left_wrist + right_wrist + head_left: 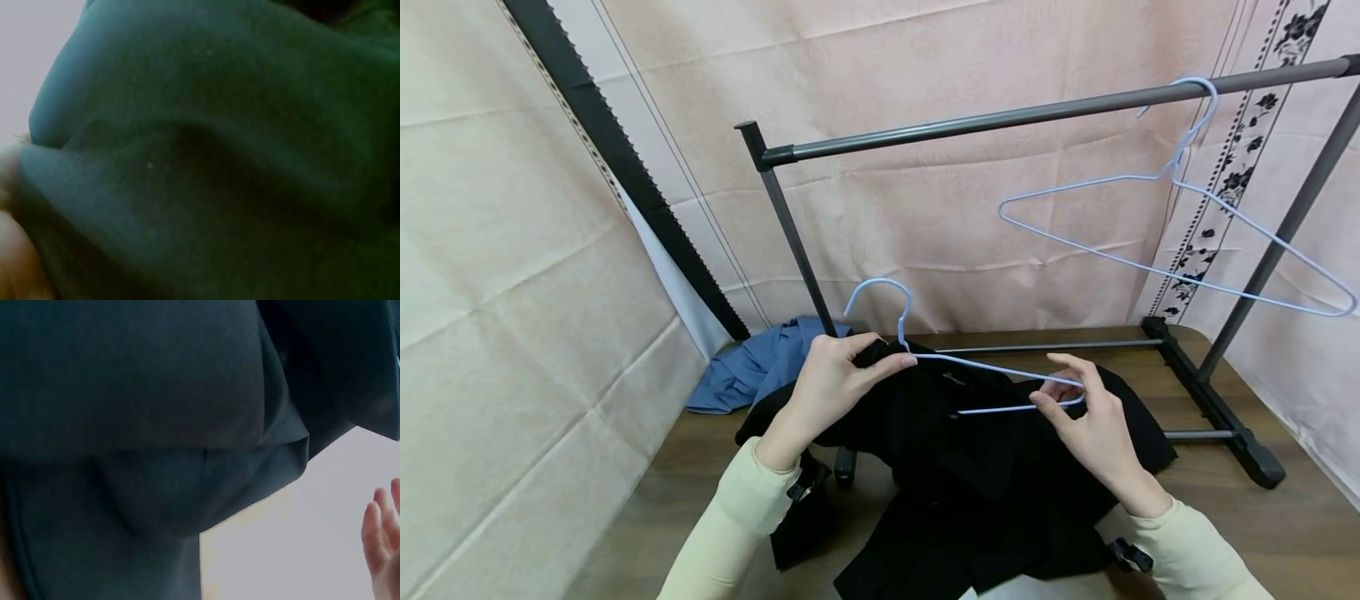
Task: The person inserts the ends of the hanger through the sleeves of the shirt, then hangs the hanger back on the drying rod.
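A black jacket [970,467] with a small label inside its neck lies spread out in front of me. Inside its neck opening sits a light blue hanger [985,364], with its hook standing up and its right end out of the cloth; the left end is hidden. My left hand [838,383] grips the jacket at the neck, its thumb tip against the base of the hook. With curled fingers and thumb, my right hand [1093,421] holds the hanger's bare right end. Dark cloth fills most of the left wrist view; fingers [381,531] show at the right wrist view's edge.
A grey metal rack [970,127] stands behind the jacket, and a second light blue hanger [1097,250] hangs from its bar at the right. Crumpled blue cloth [752,367] lies by the rack's left post. Pale curtains [887,217] surround the wooden surface [647,517].
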`<state>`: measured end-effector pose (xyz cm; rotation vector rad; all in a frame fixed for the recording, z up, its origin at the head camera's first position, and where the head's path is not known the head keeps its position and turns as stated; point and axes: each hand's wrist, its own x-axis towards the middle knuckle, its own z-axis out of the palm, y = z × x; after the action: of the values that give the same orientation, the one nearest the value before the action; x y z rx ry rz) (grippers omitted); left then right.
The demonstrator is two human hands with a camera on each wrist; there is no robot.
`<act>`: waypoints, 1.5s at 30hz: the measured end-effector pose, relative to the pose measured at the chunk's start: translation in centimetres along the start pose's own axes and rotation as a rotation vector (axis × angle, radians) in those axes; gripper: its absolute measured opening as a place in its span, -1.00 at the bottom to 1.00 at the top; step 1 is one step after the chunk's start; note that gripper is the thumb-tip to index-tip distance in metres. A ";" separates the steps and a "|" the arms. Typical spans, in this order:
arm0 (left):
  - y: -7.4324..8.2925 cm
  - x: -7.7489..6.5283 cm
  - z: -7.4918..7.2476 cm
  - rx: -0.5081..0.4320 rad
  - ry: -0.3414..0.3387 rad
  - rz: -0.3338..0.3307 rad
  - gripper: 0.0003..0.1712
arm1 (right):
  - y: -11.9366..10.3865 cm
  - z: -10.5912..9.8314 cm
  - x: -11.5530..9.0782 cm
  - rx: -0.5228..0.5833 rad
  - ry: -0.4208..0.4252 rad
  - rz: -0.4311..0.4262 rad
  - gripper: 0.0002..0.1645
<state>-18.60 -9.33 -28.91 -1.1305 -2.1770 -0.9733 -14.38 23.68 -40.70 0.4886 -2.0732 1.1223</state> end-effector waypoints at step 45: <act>-1.3 -0.3 -0.5 0.030 0.130 0.024 -0.55 | 1.1 3.2 -2.1 0.454 -0.762 0.602 0.23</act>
<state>-19.53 -10.41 -29.25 -1.0471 -2.0640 -0.9727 -14.95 21.56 -44.08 0.5843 -2.7195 2.0252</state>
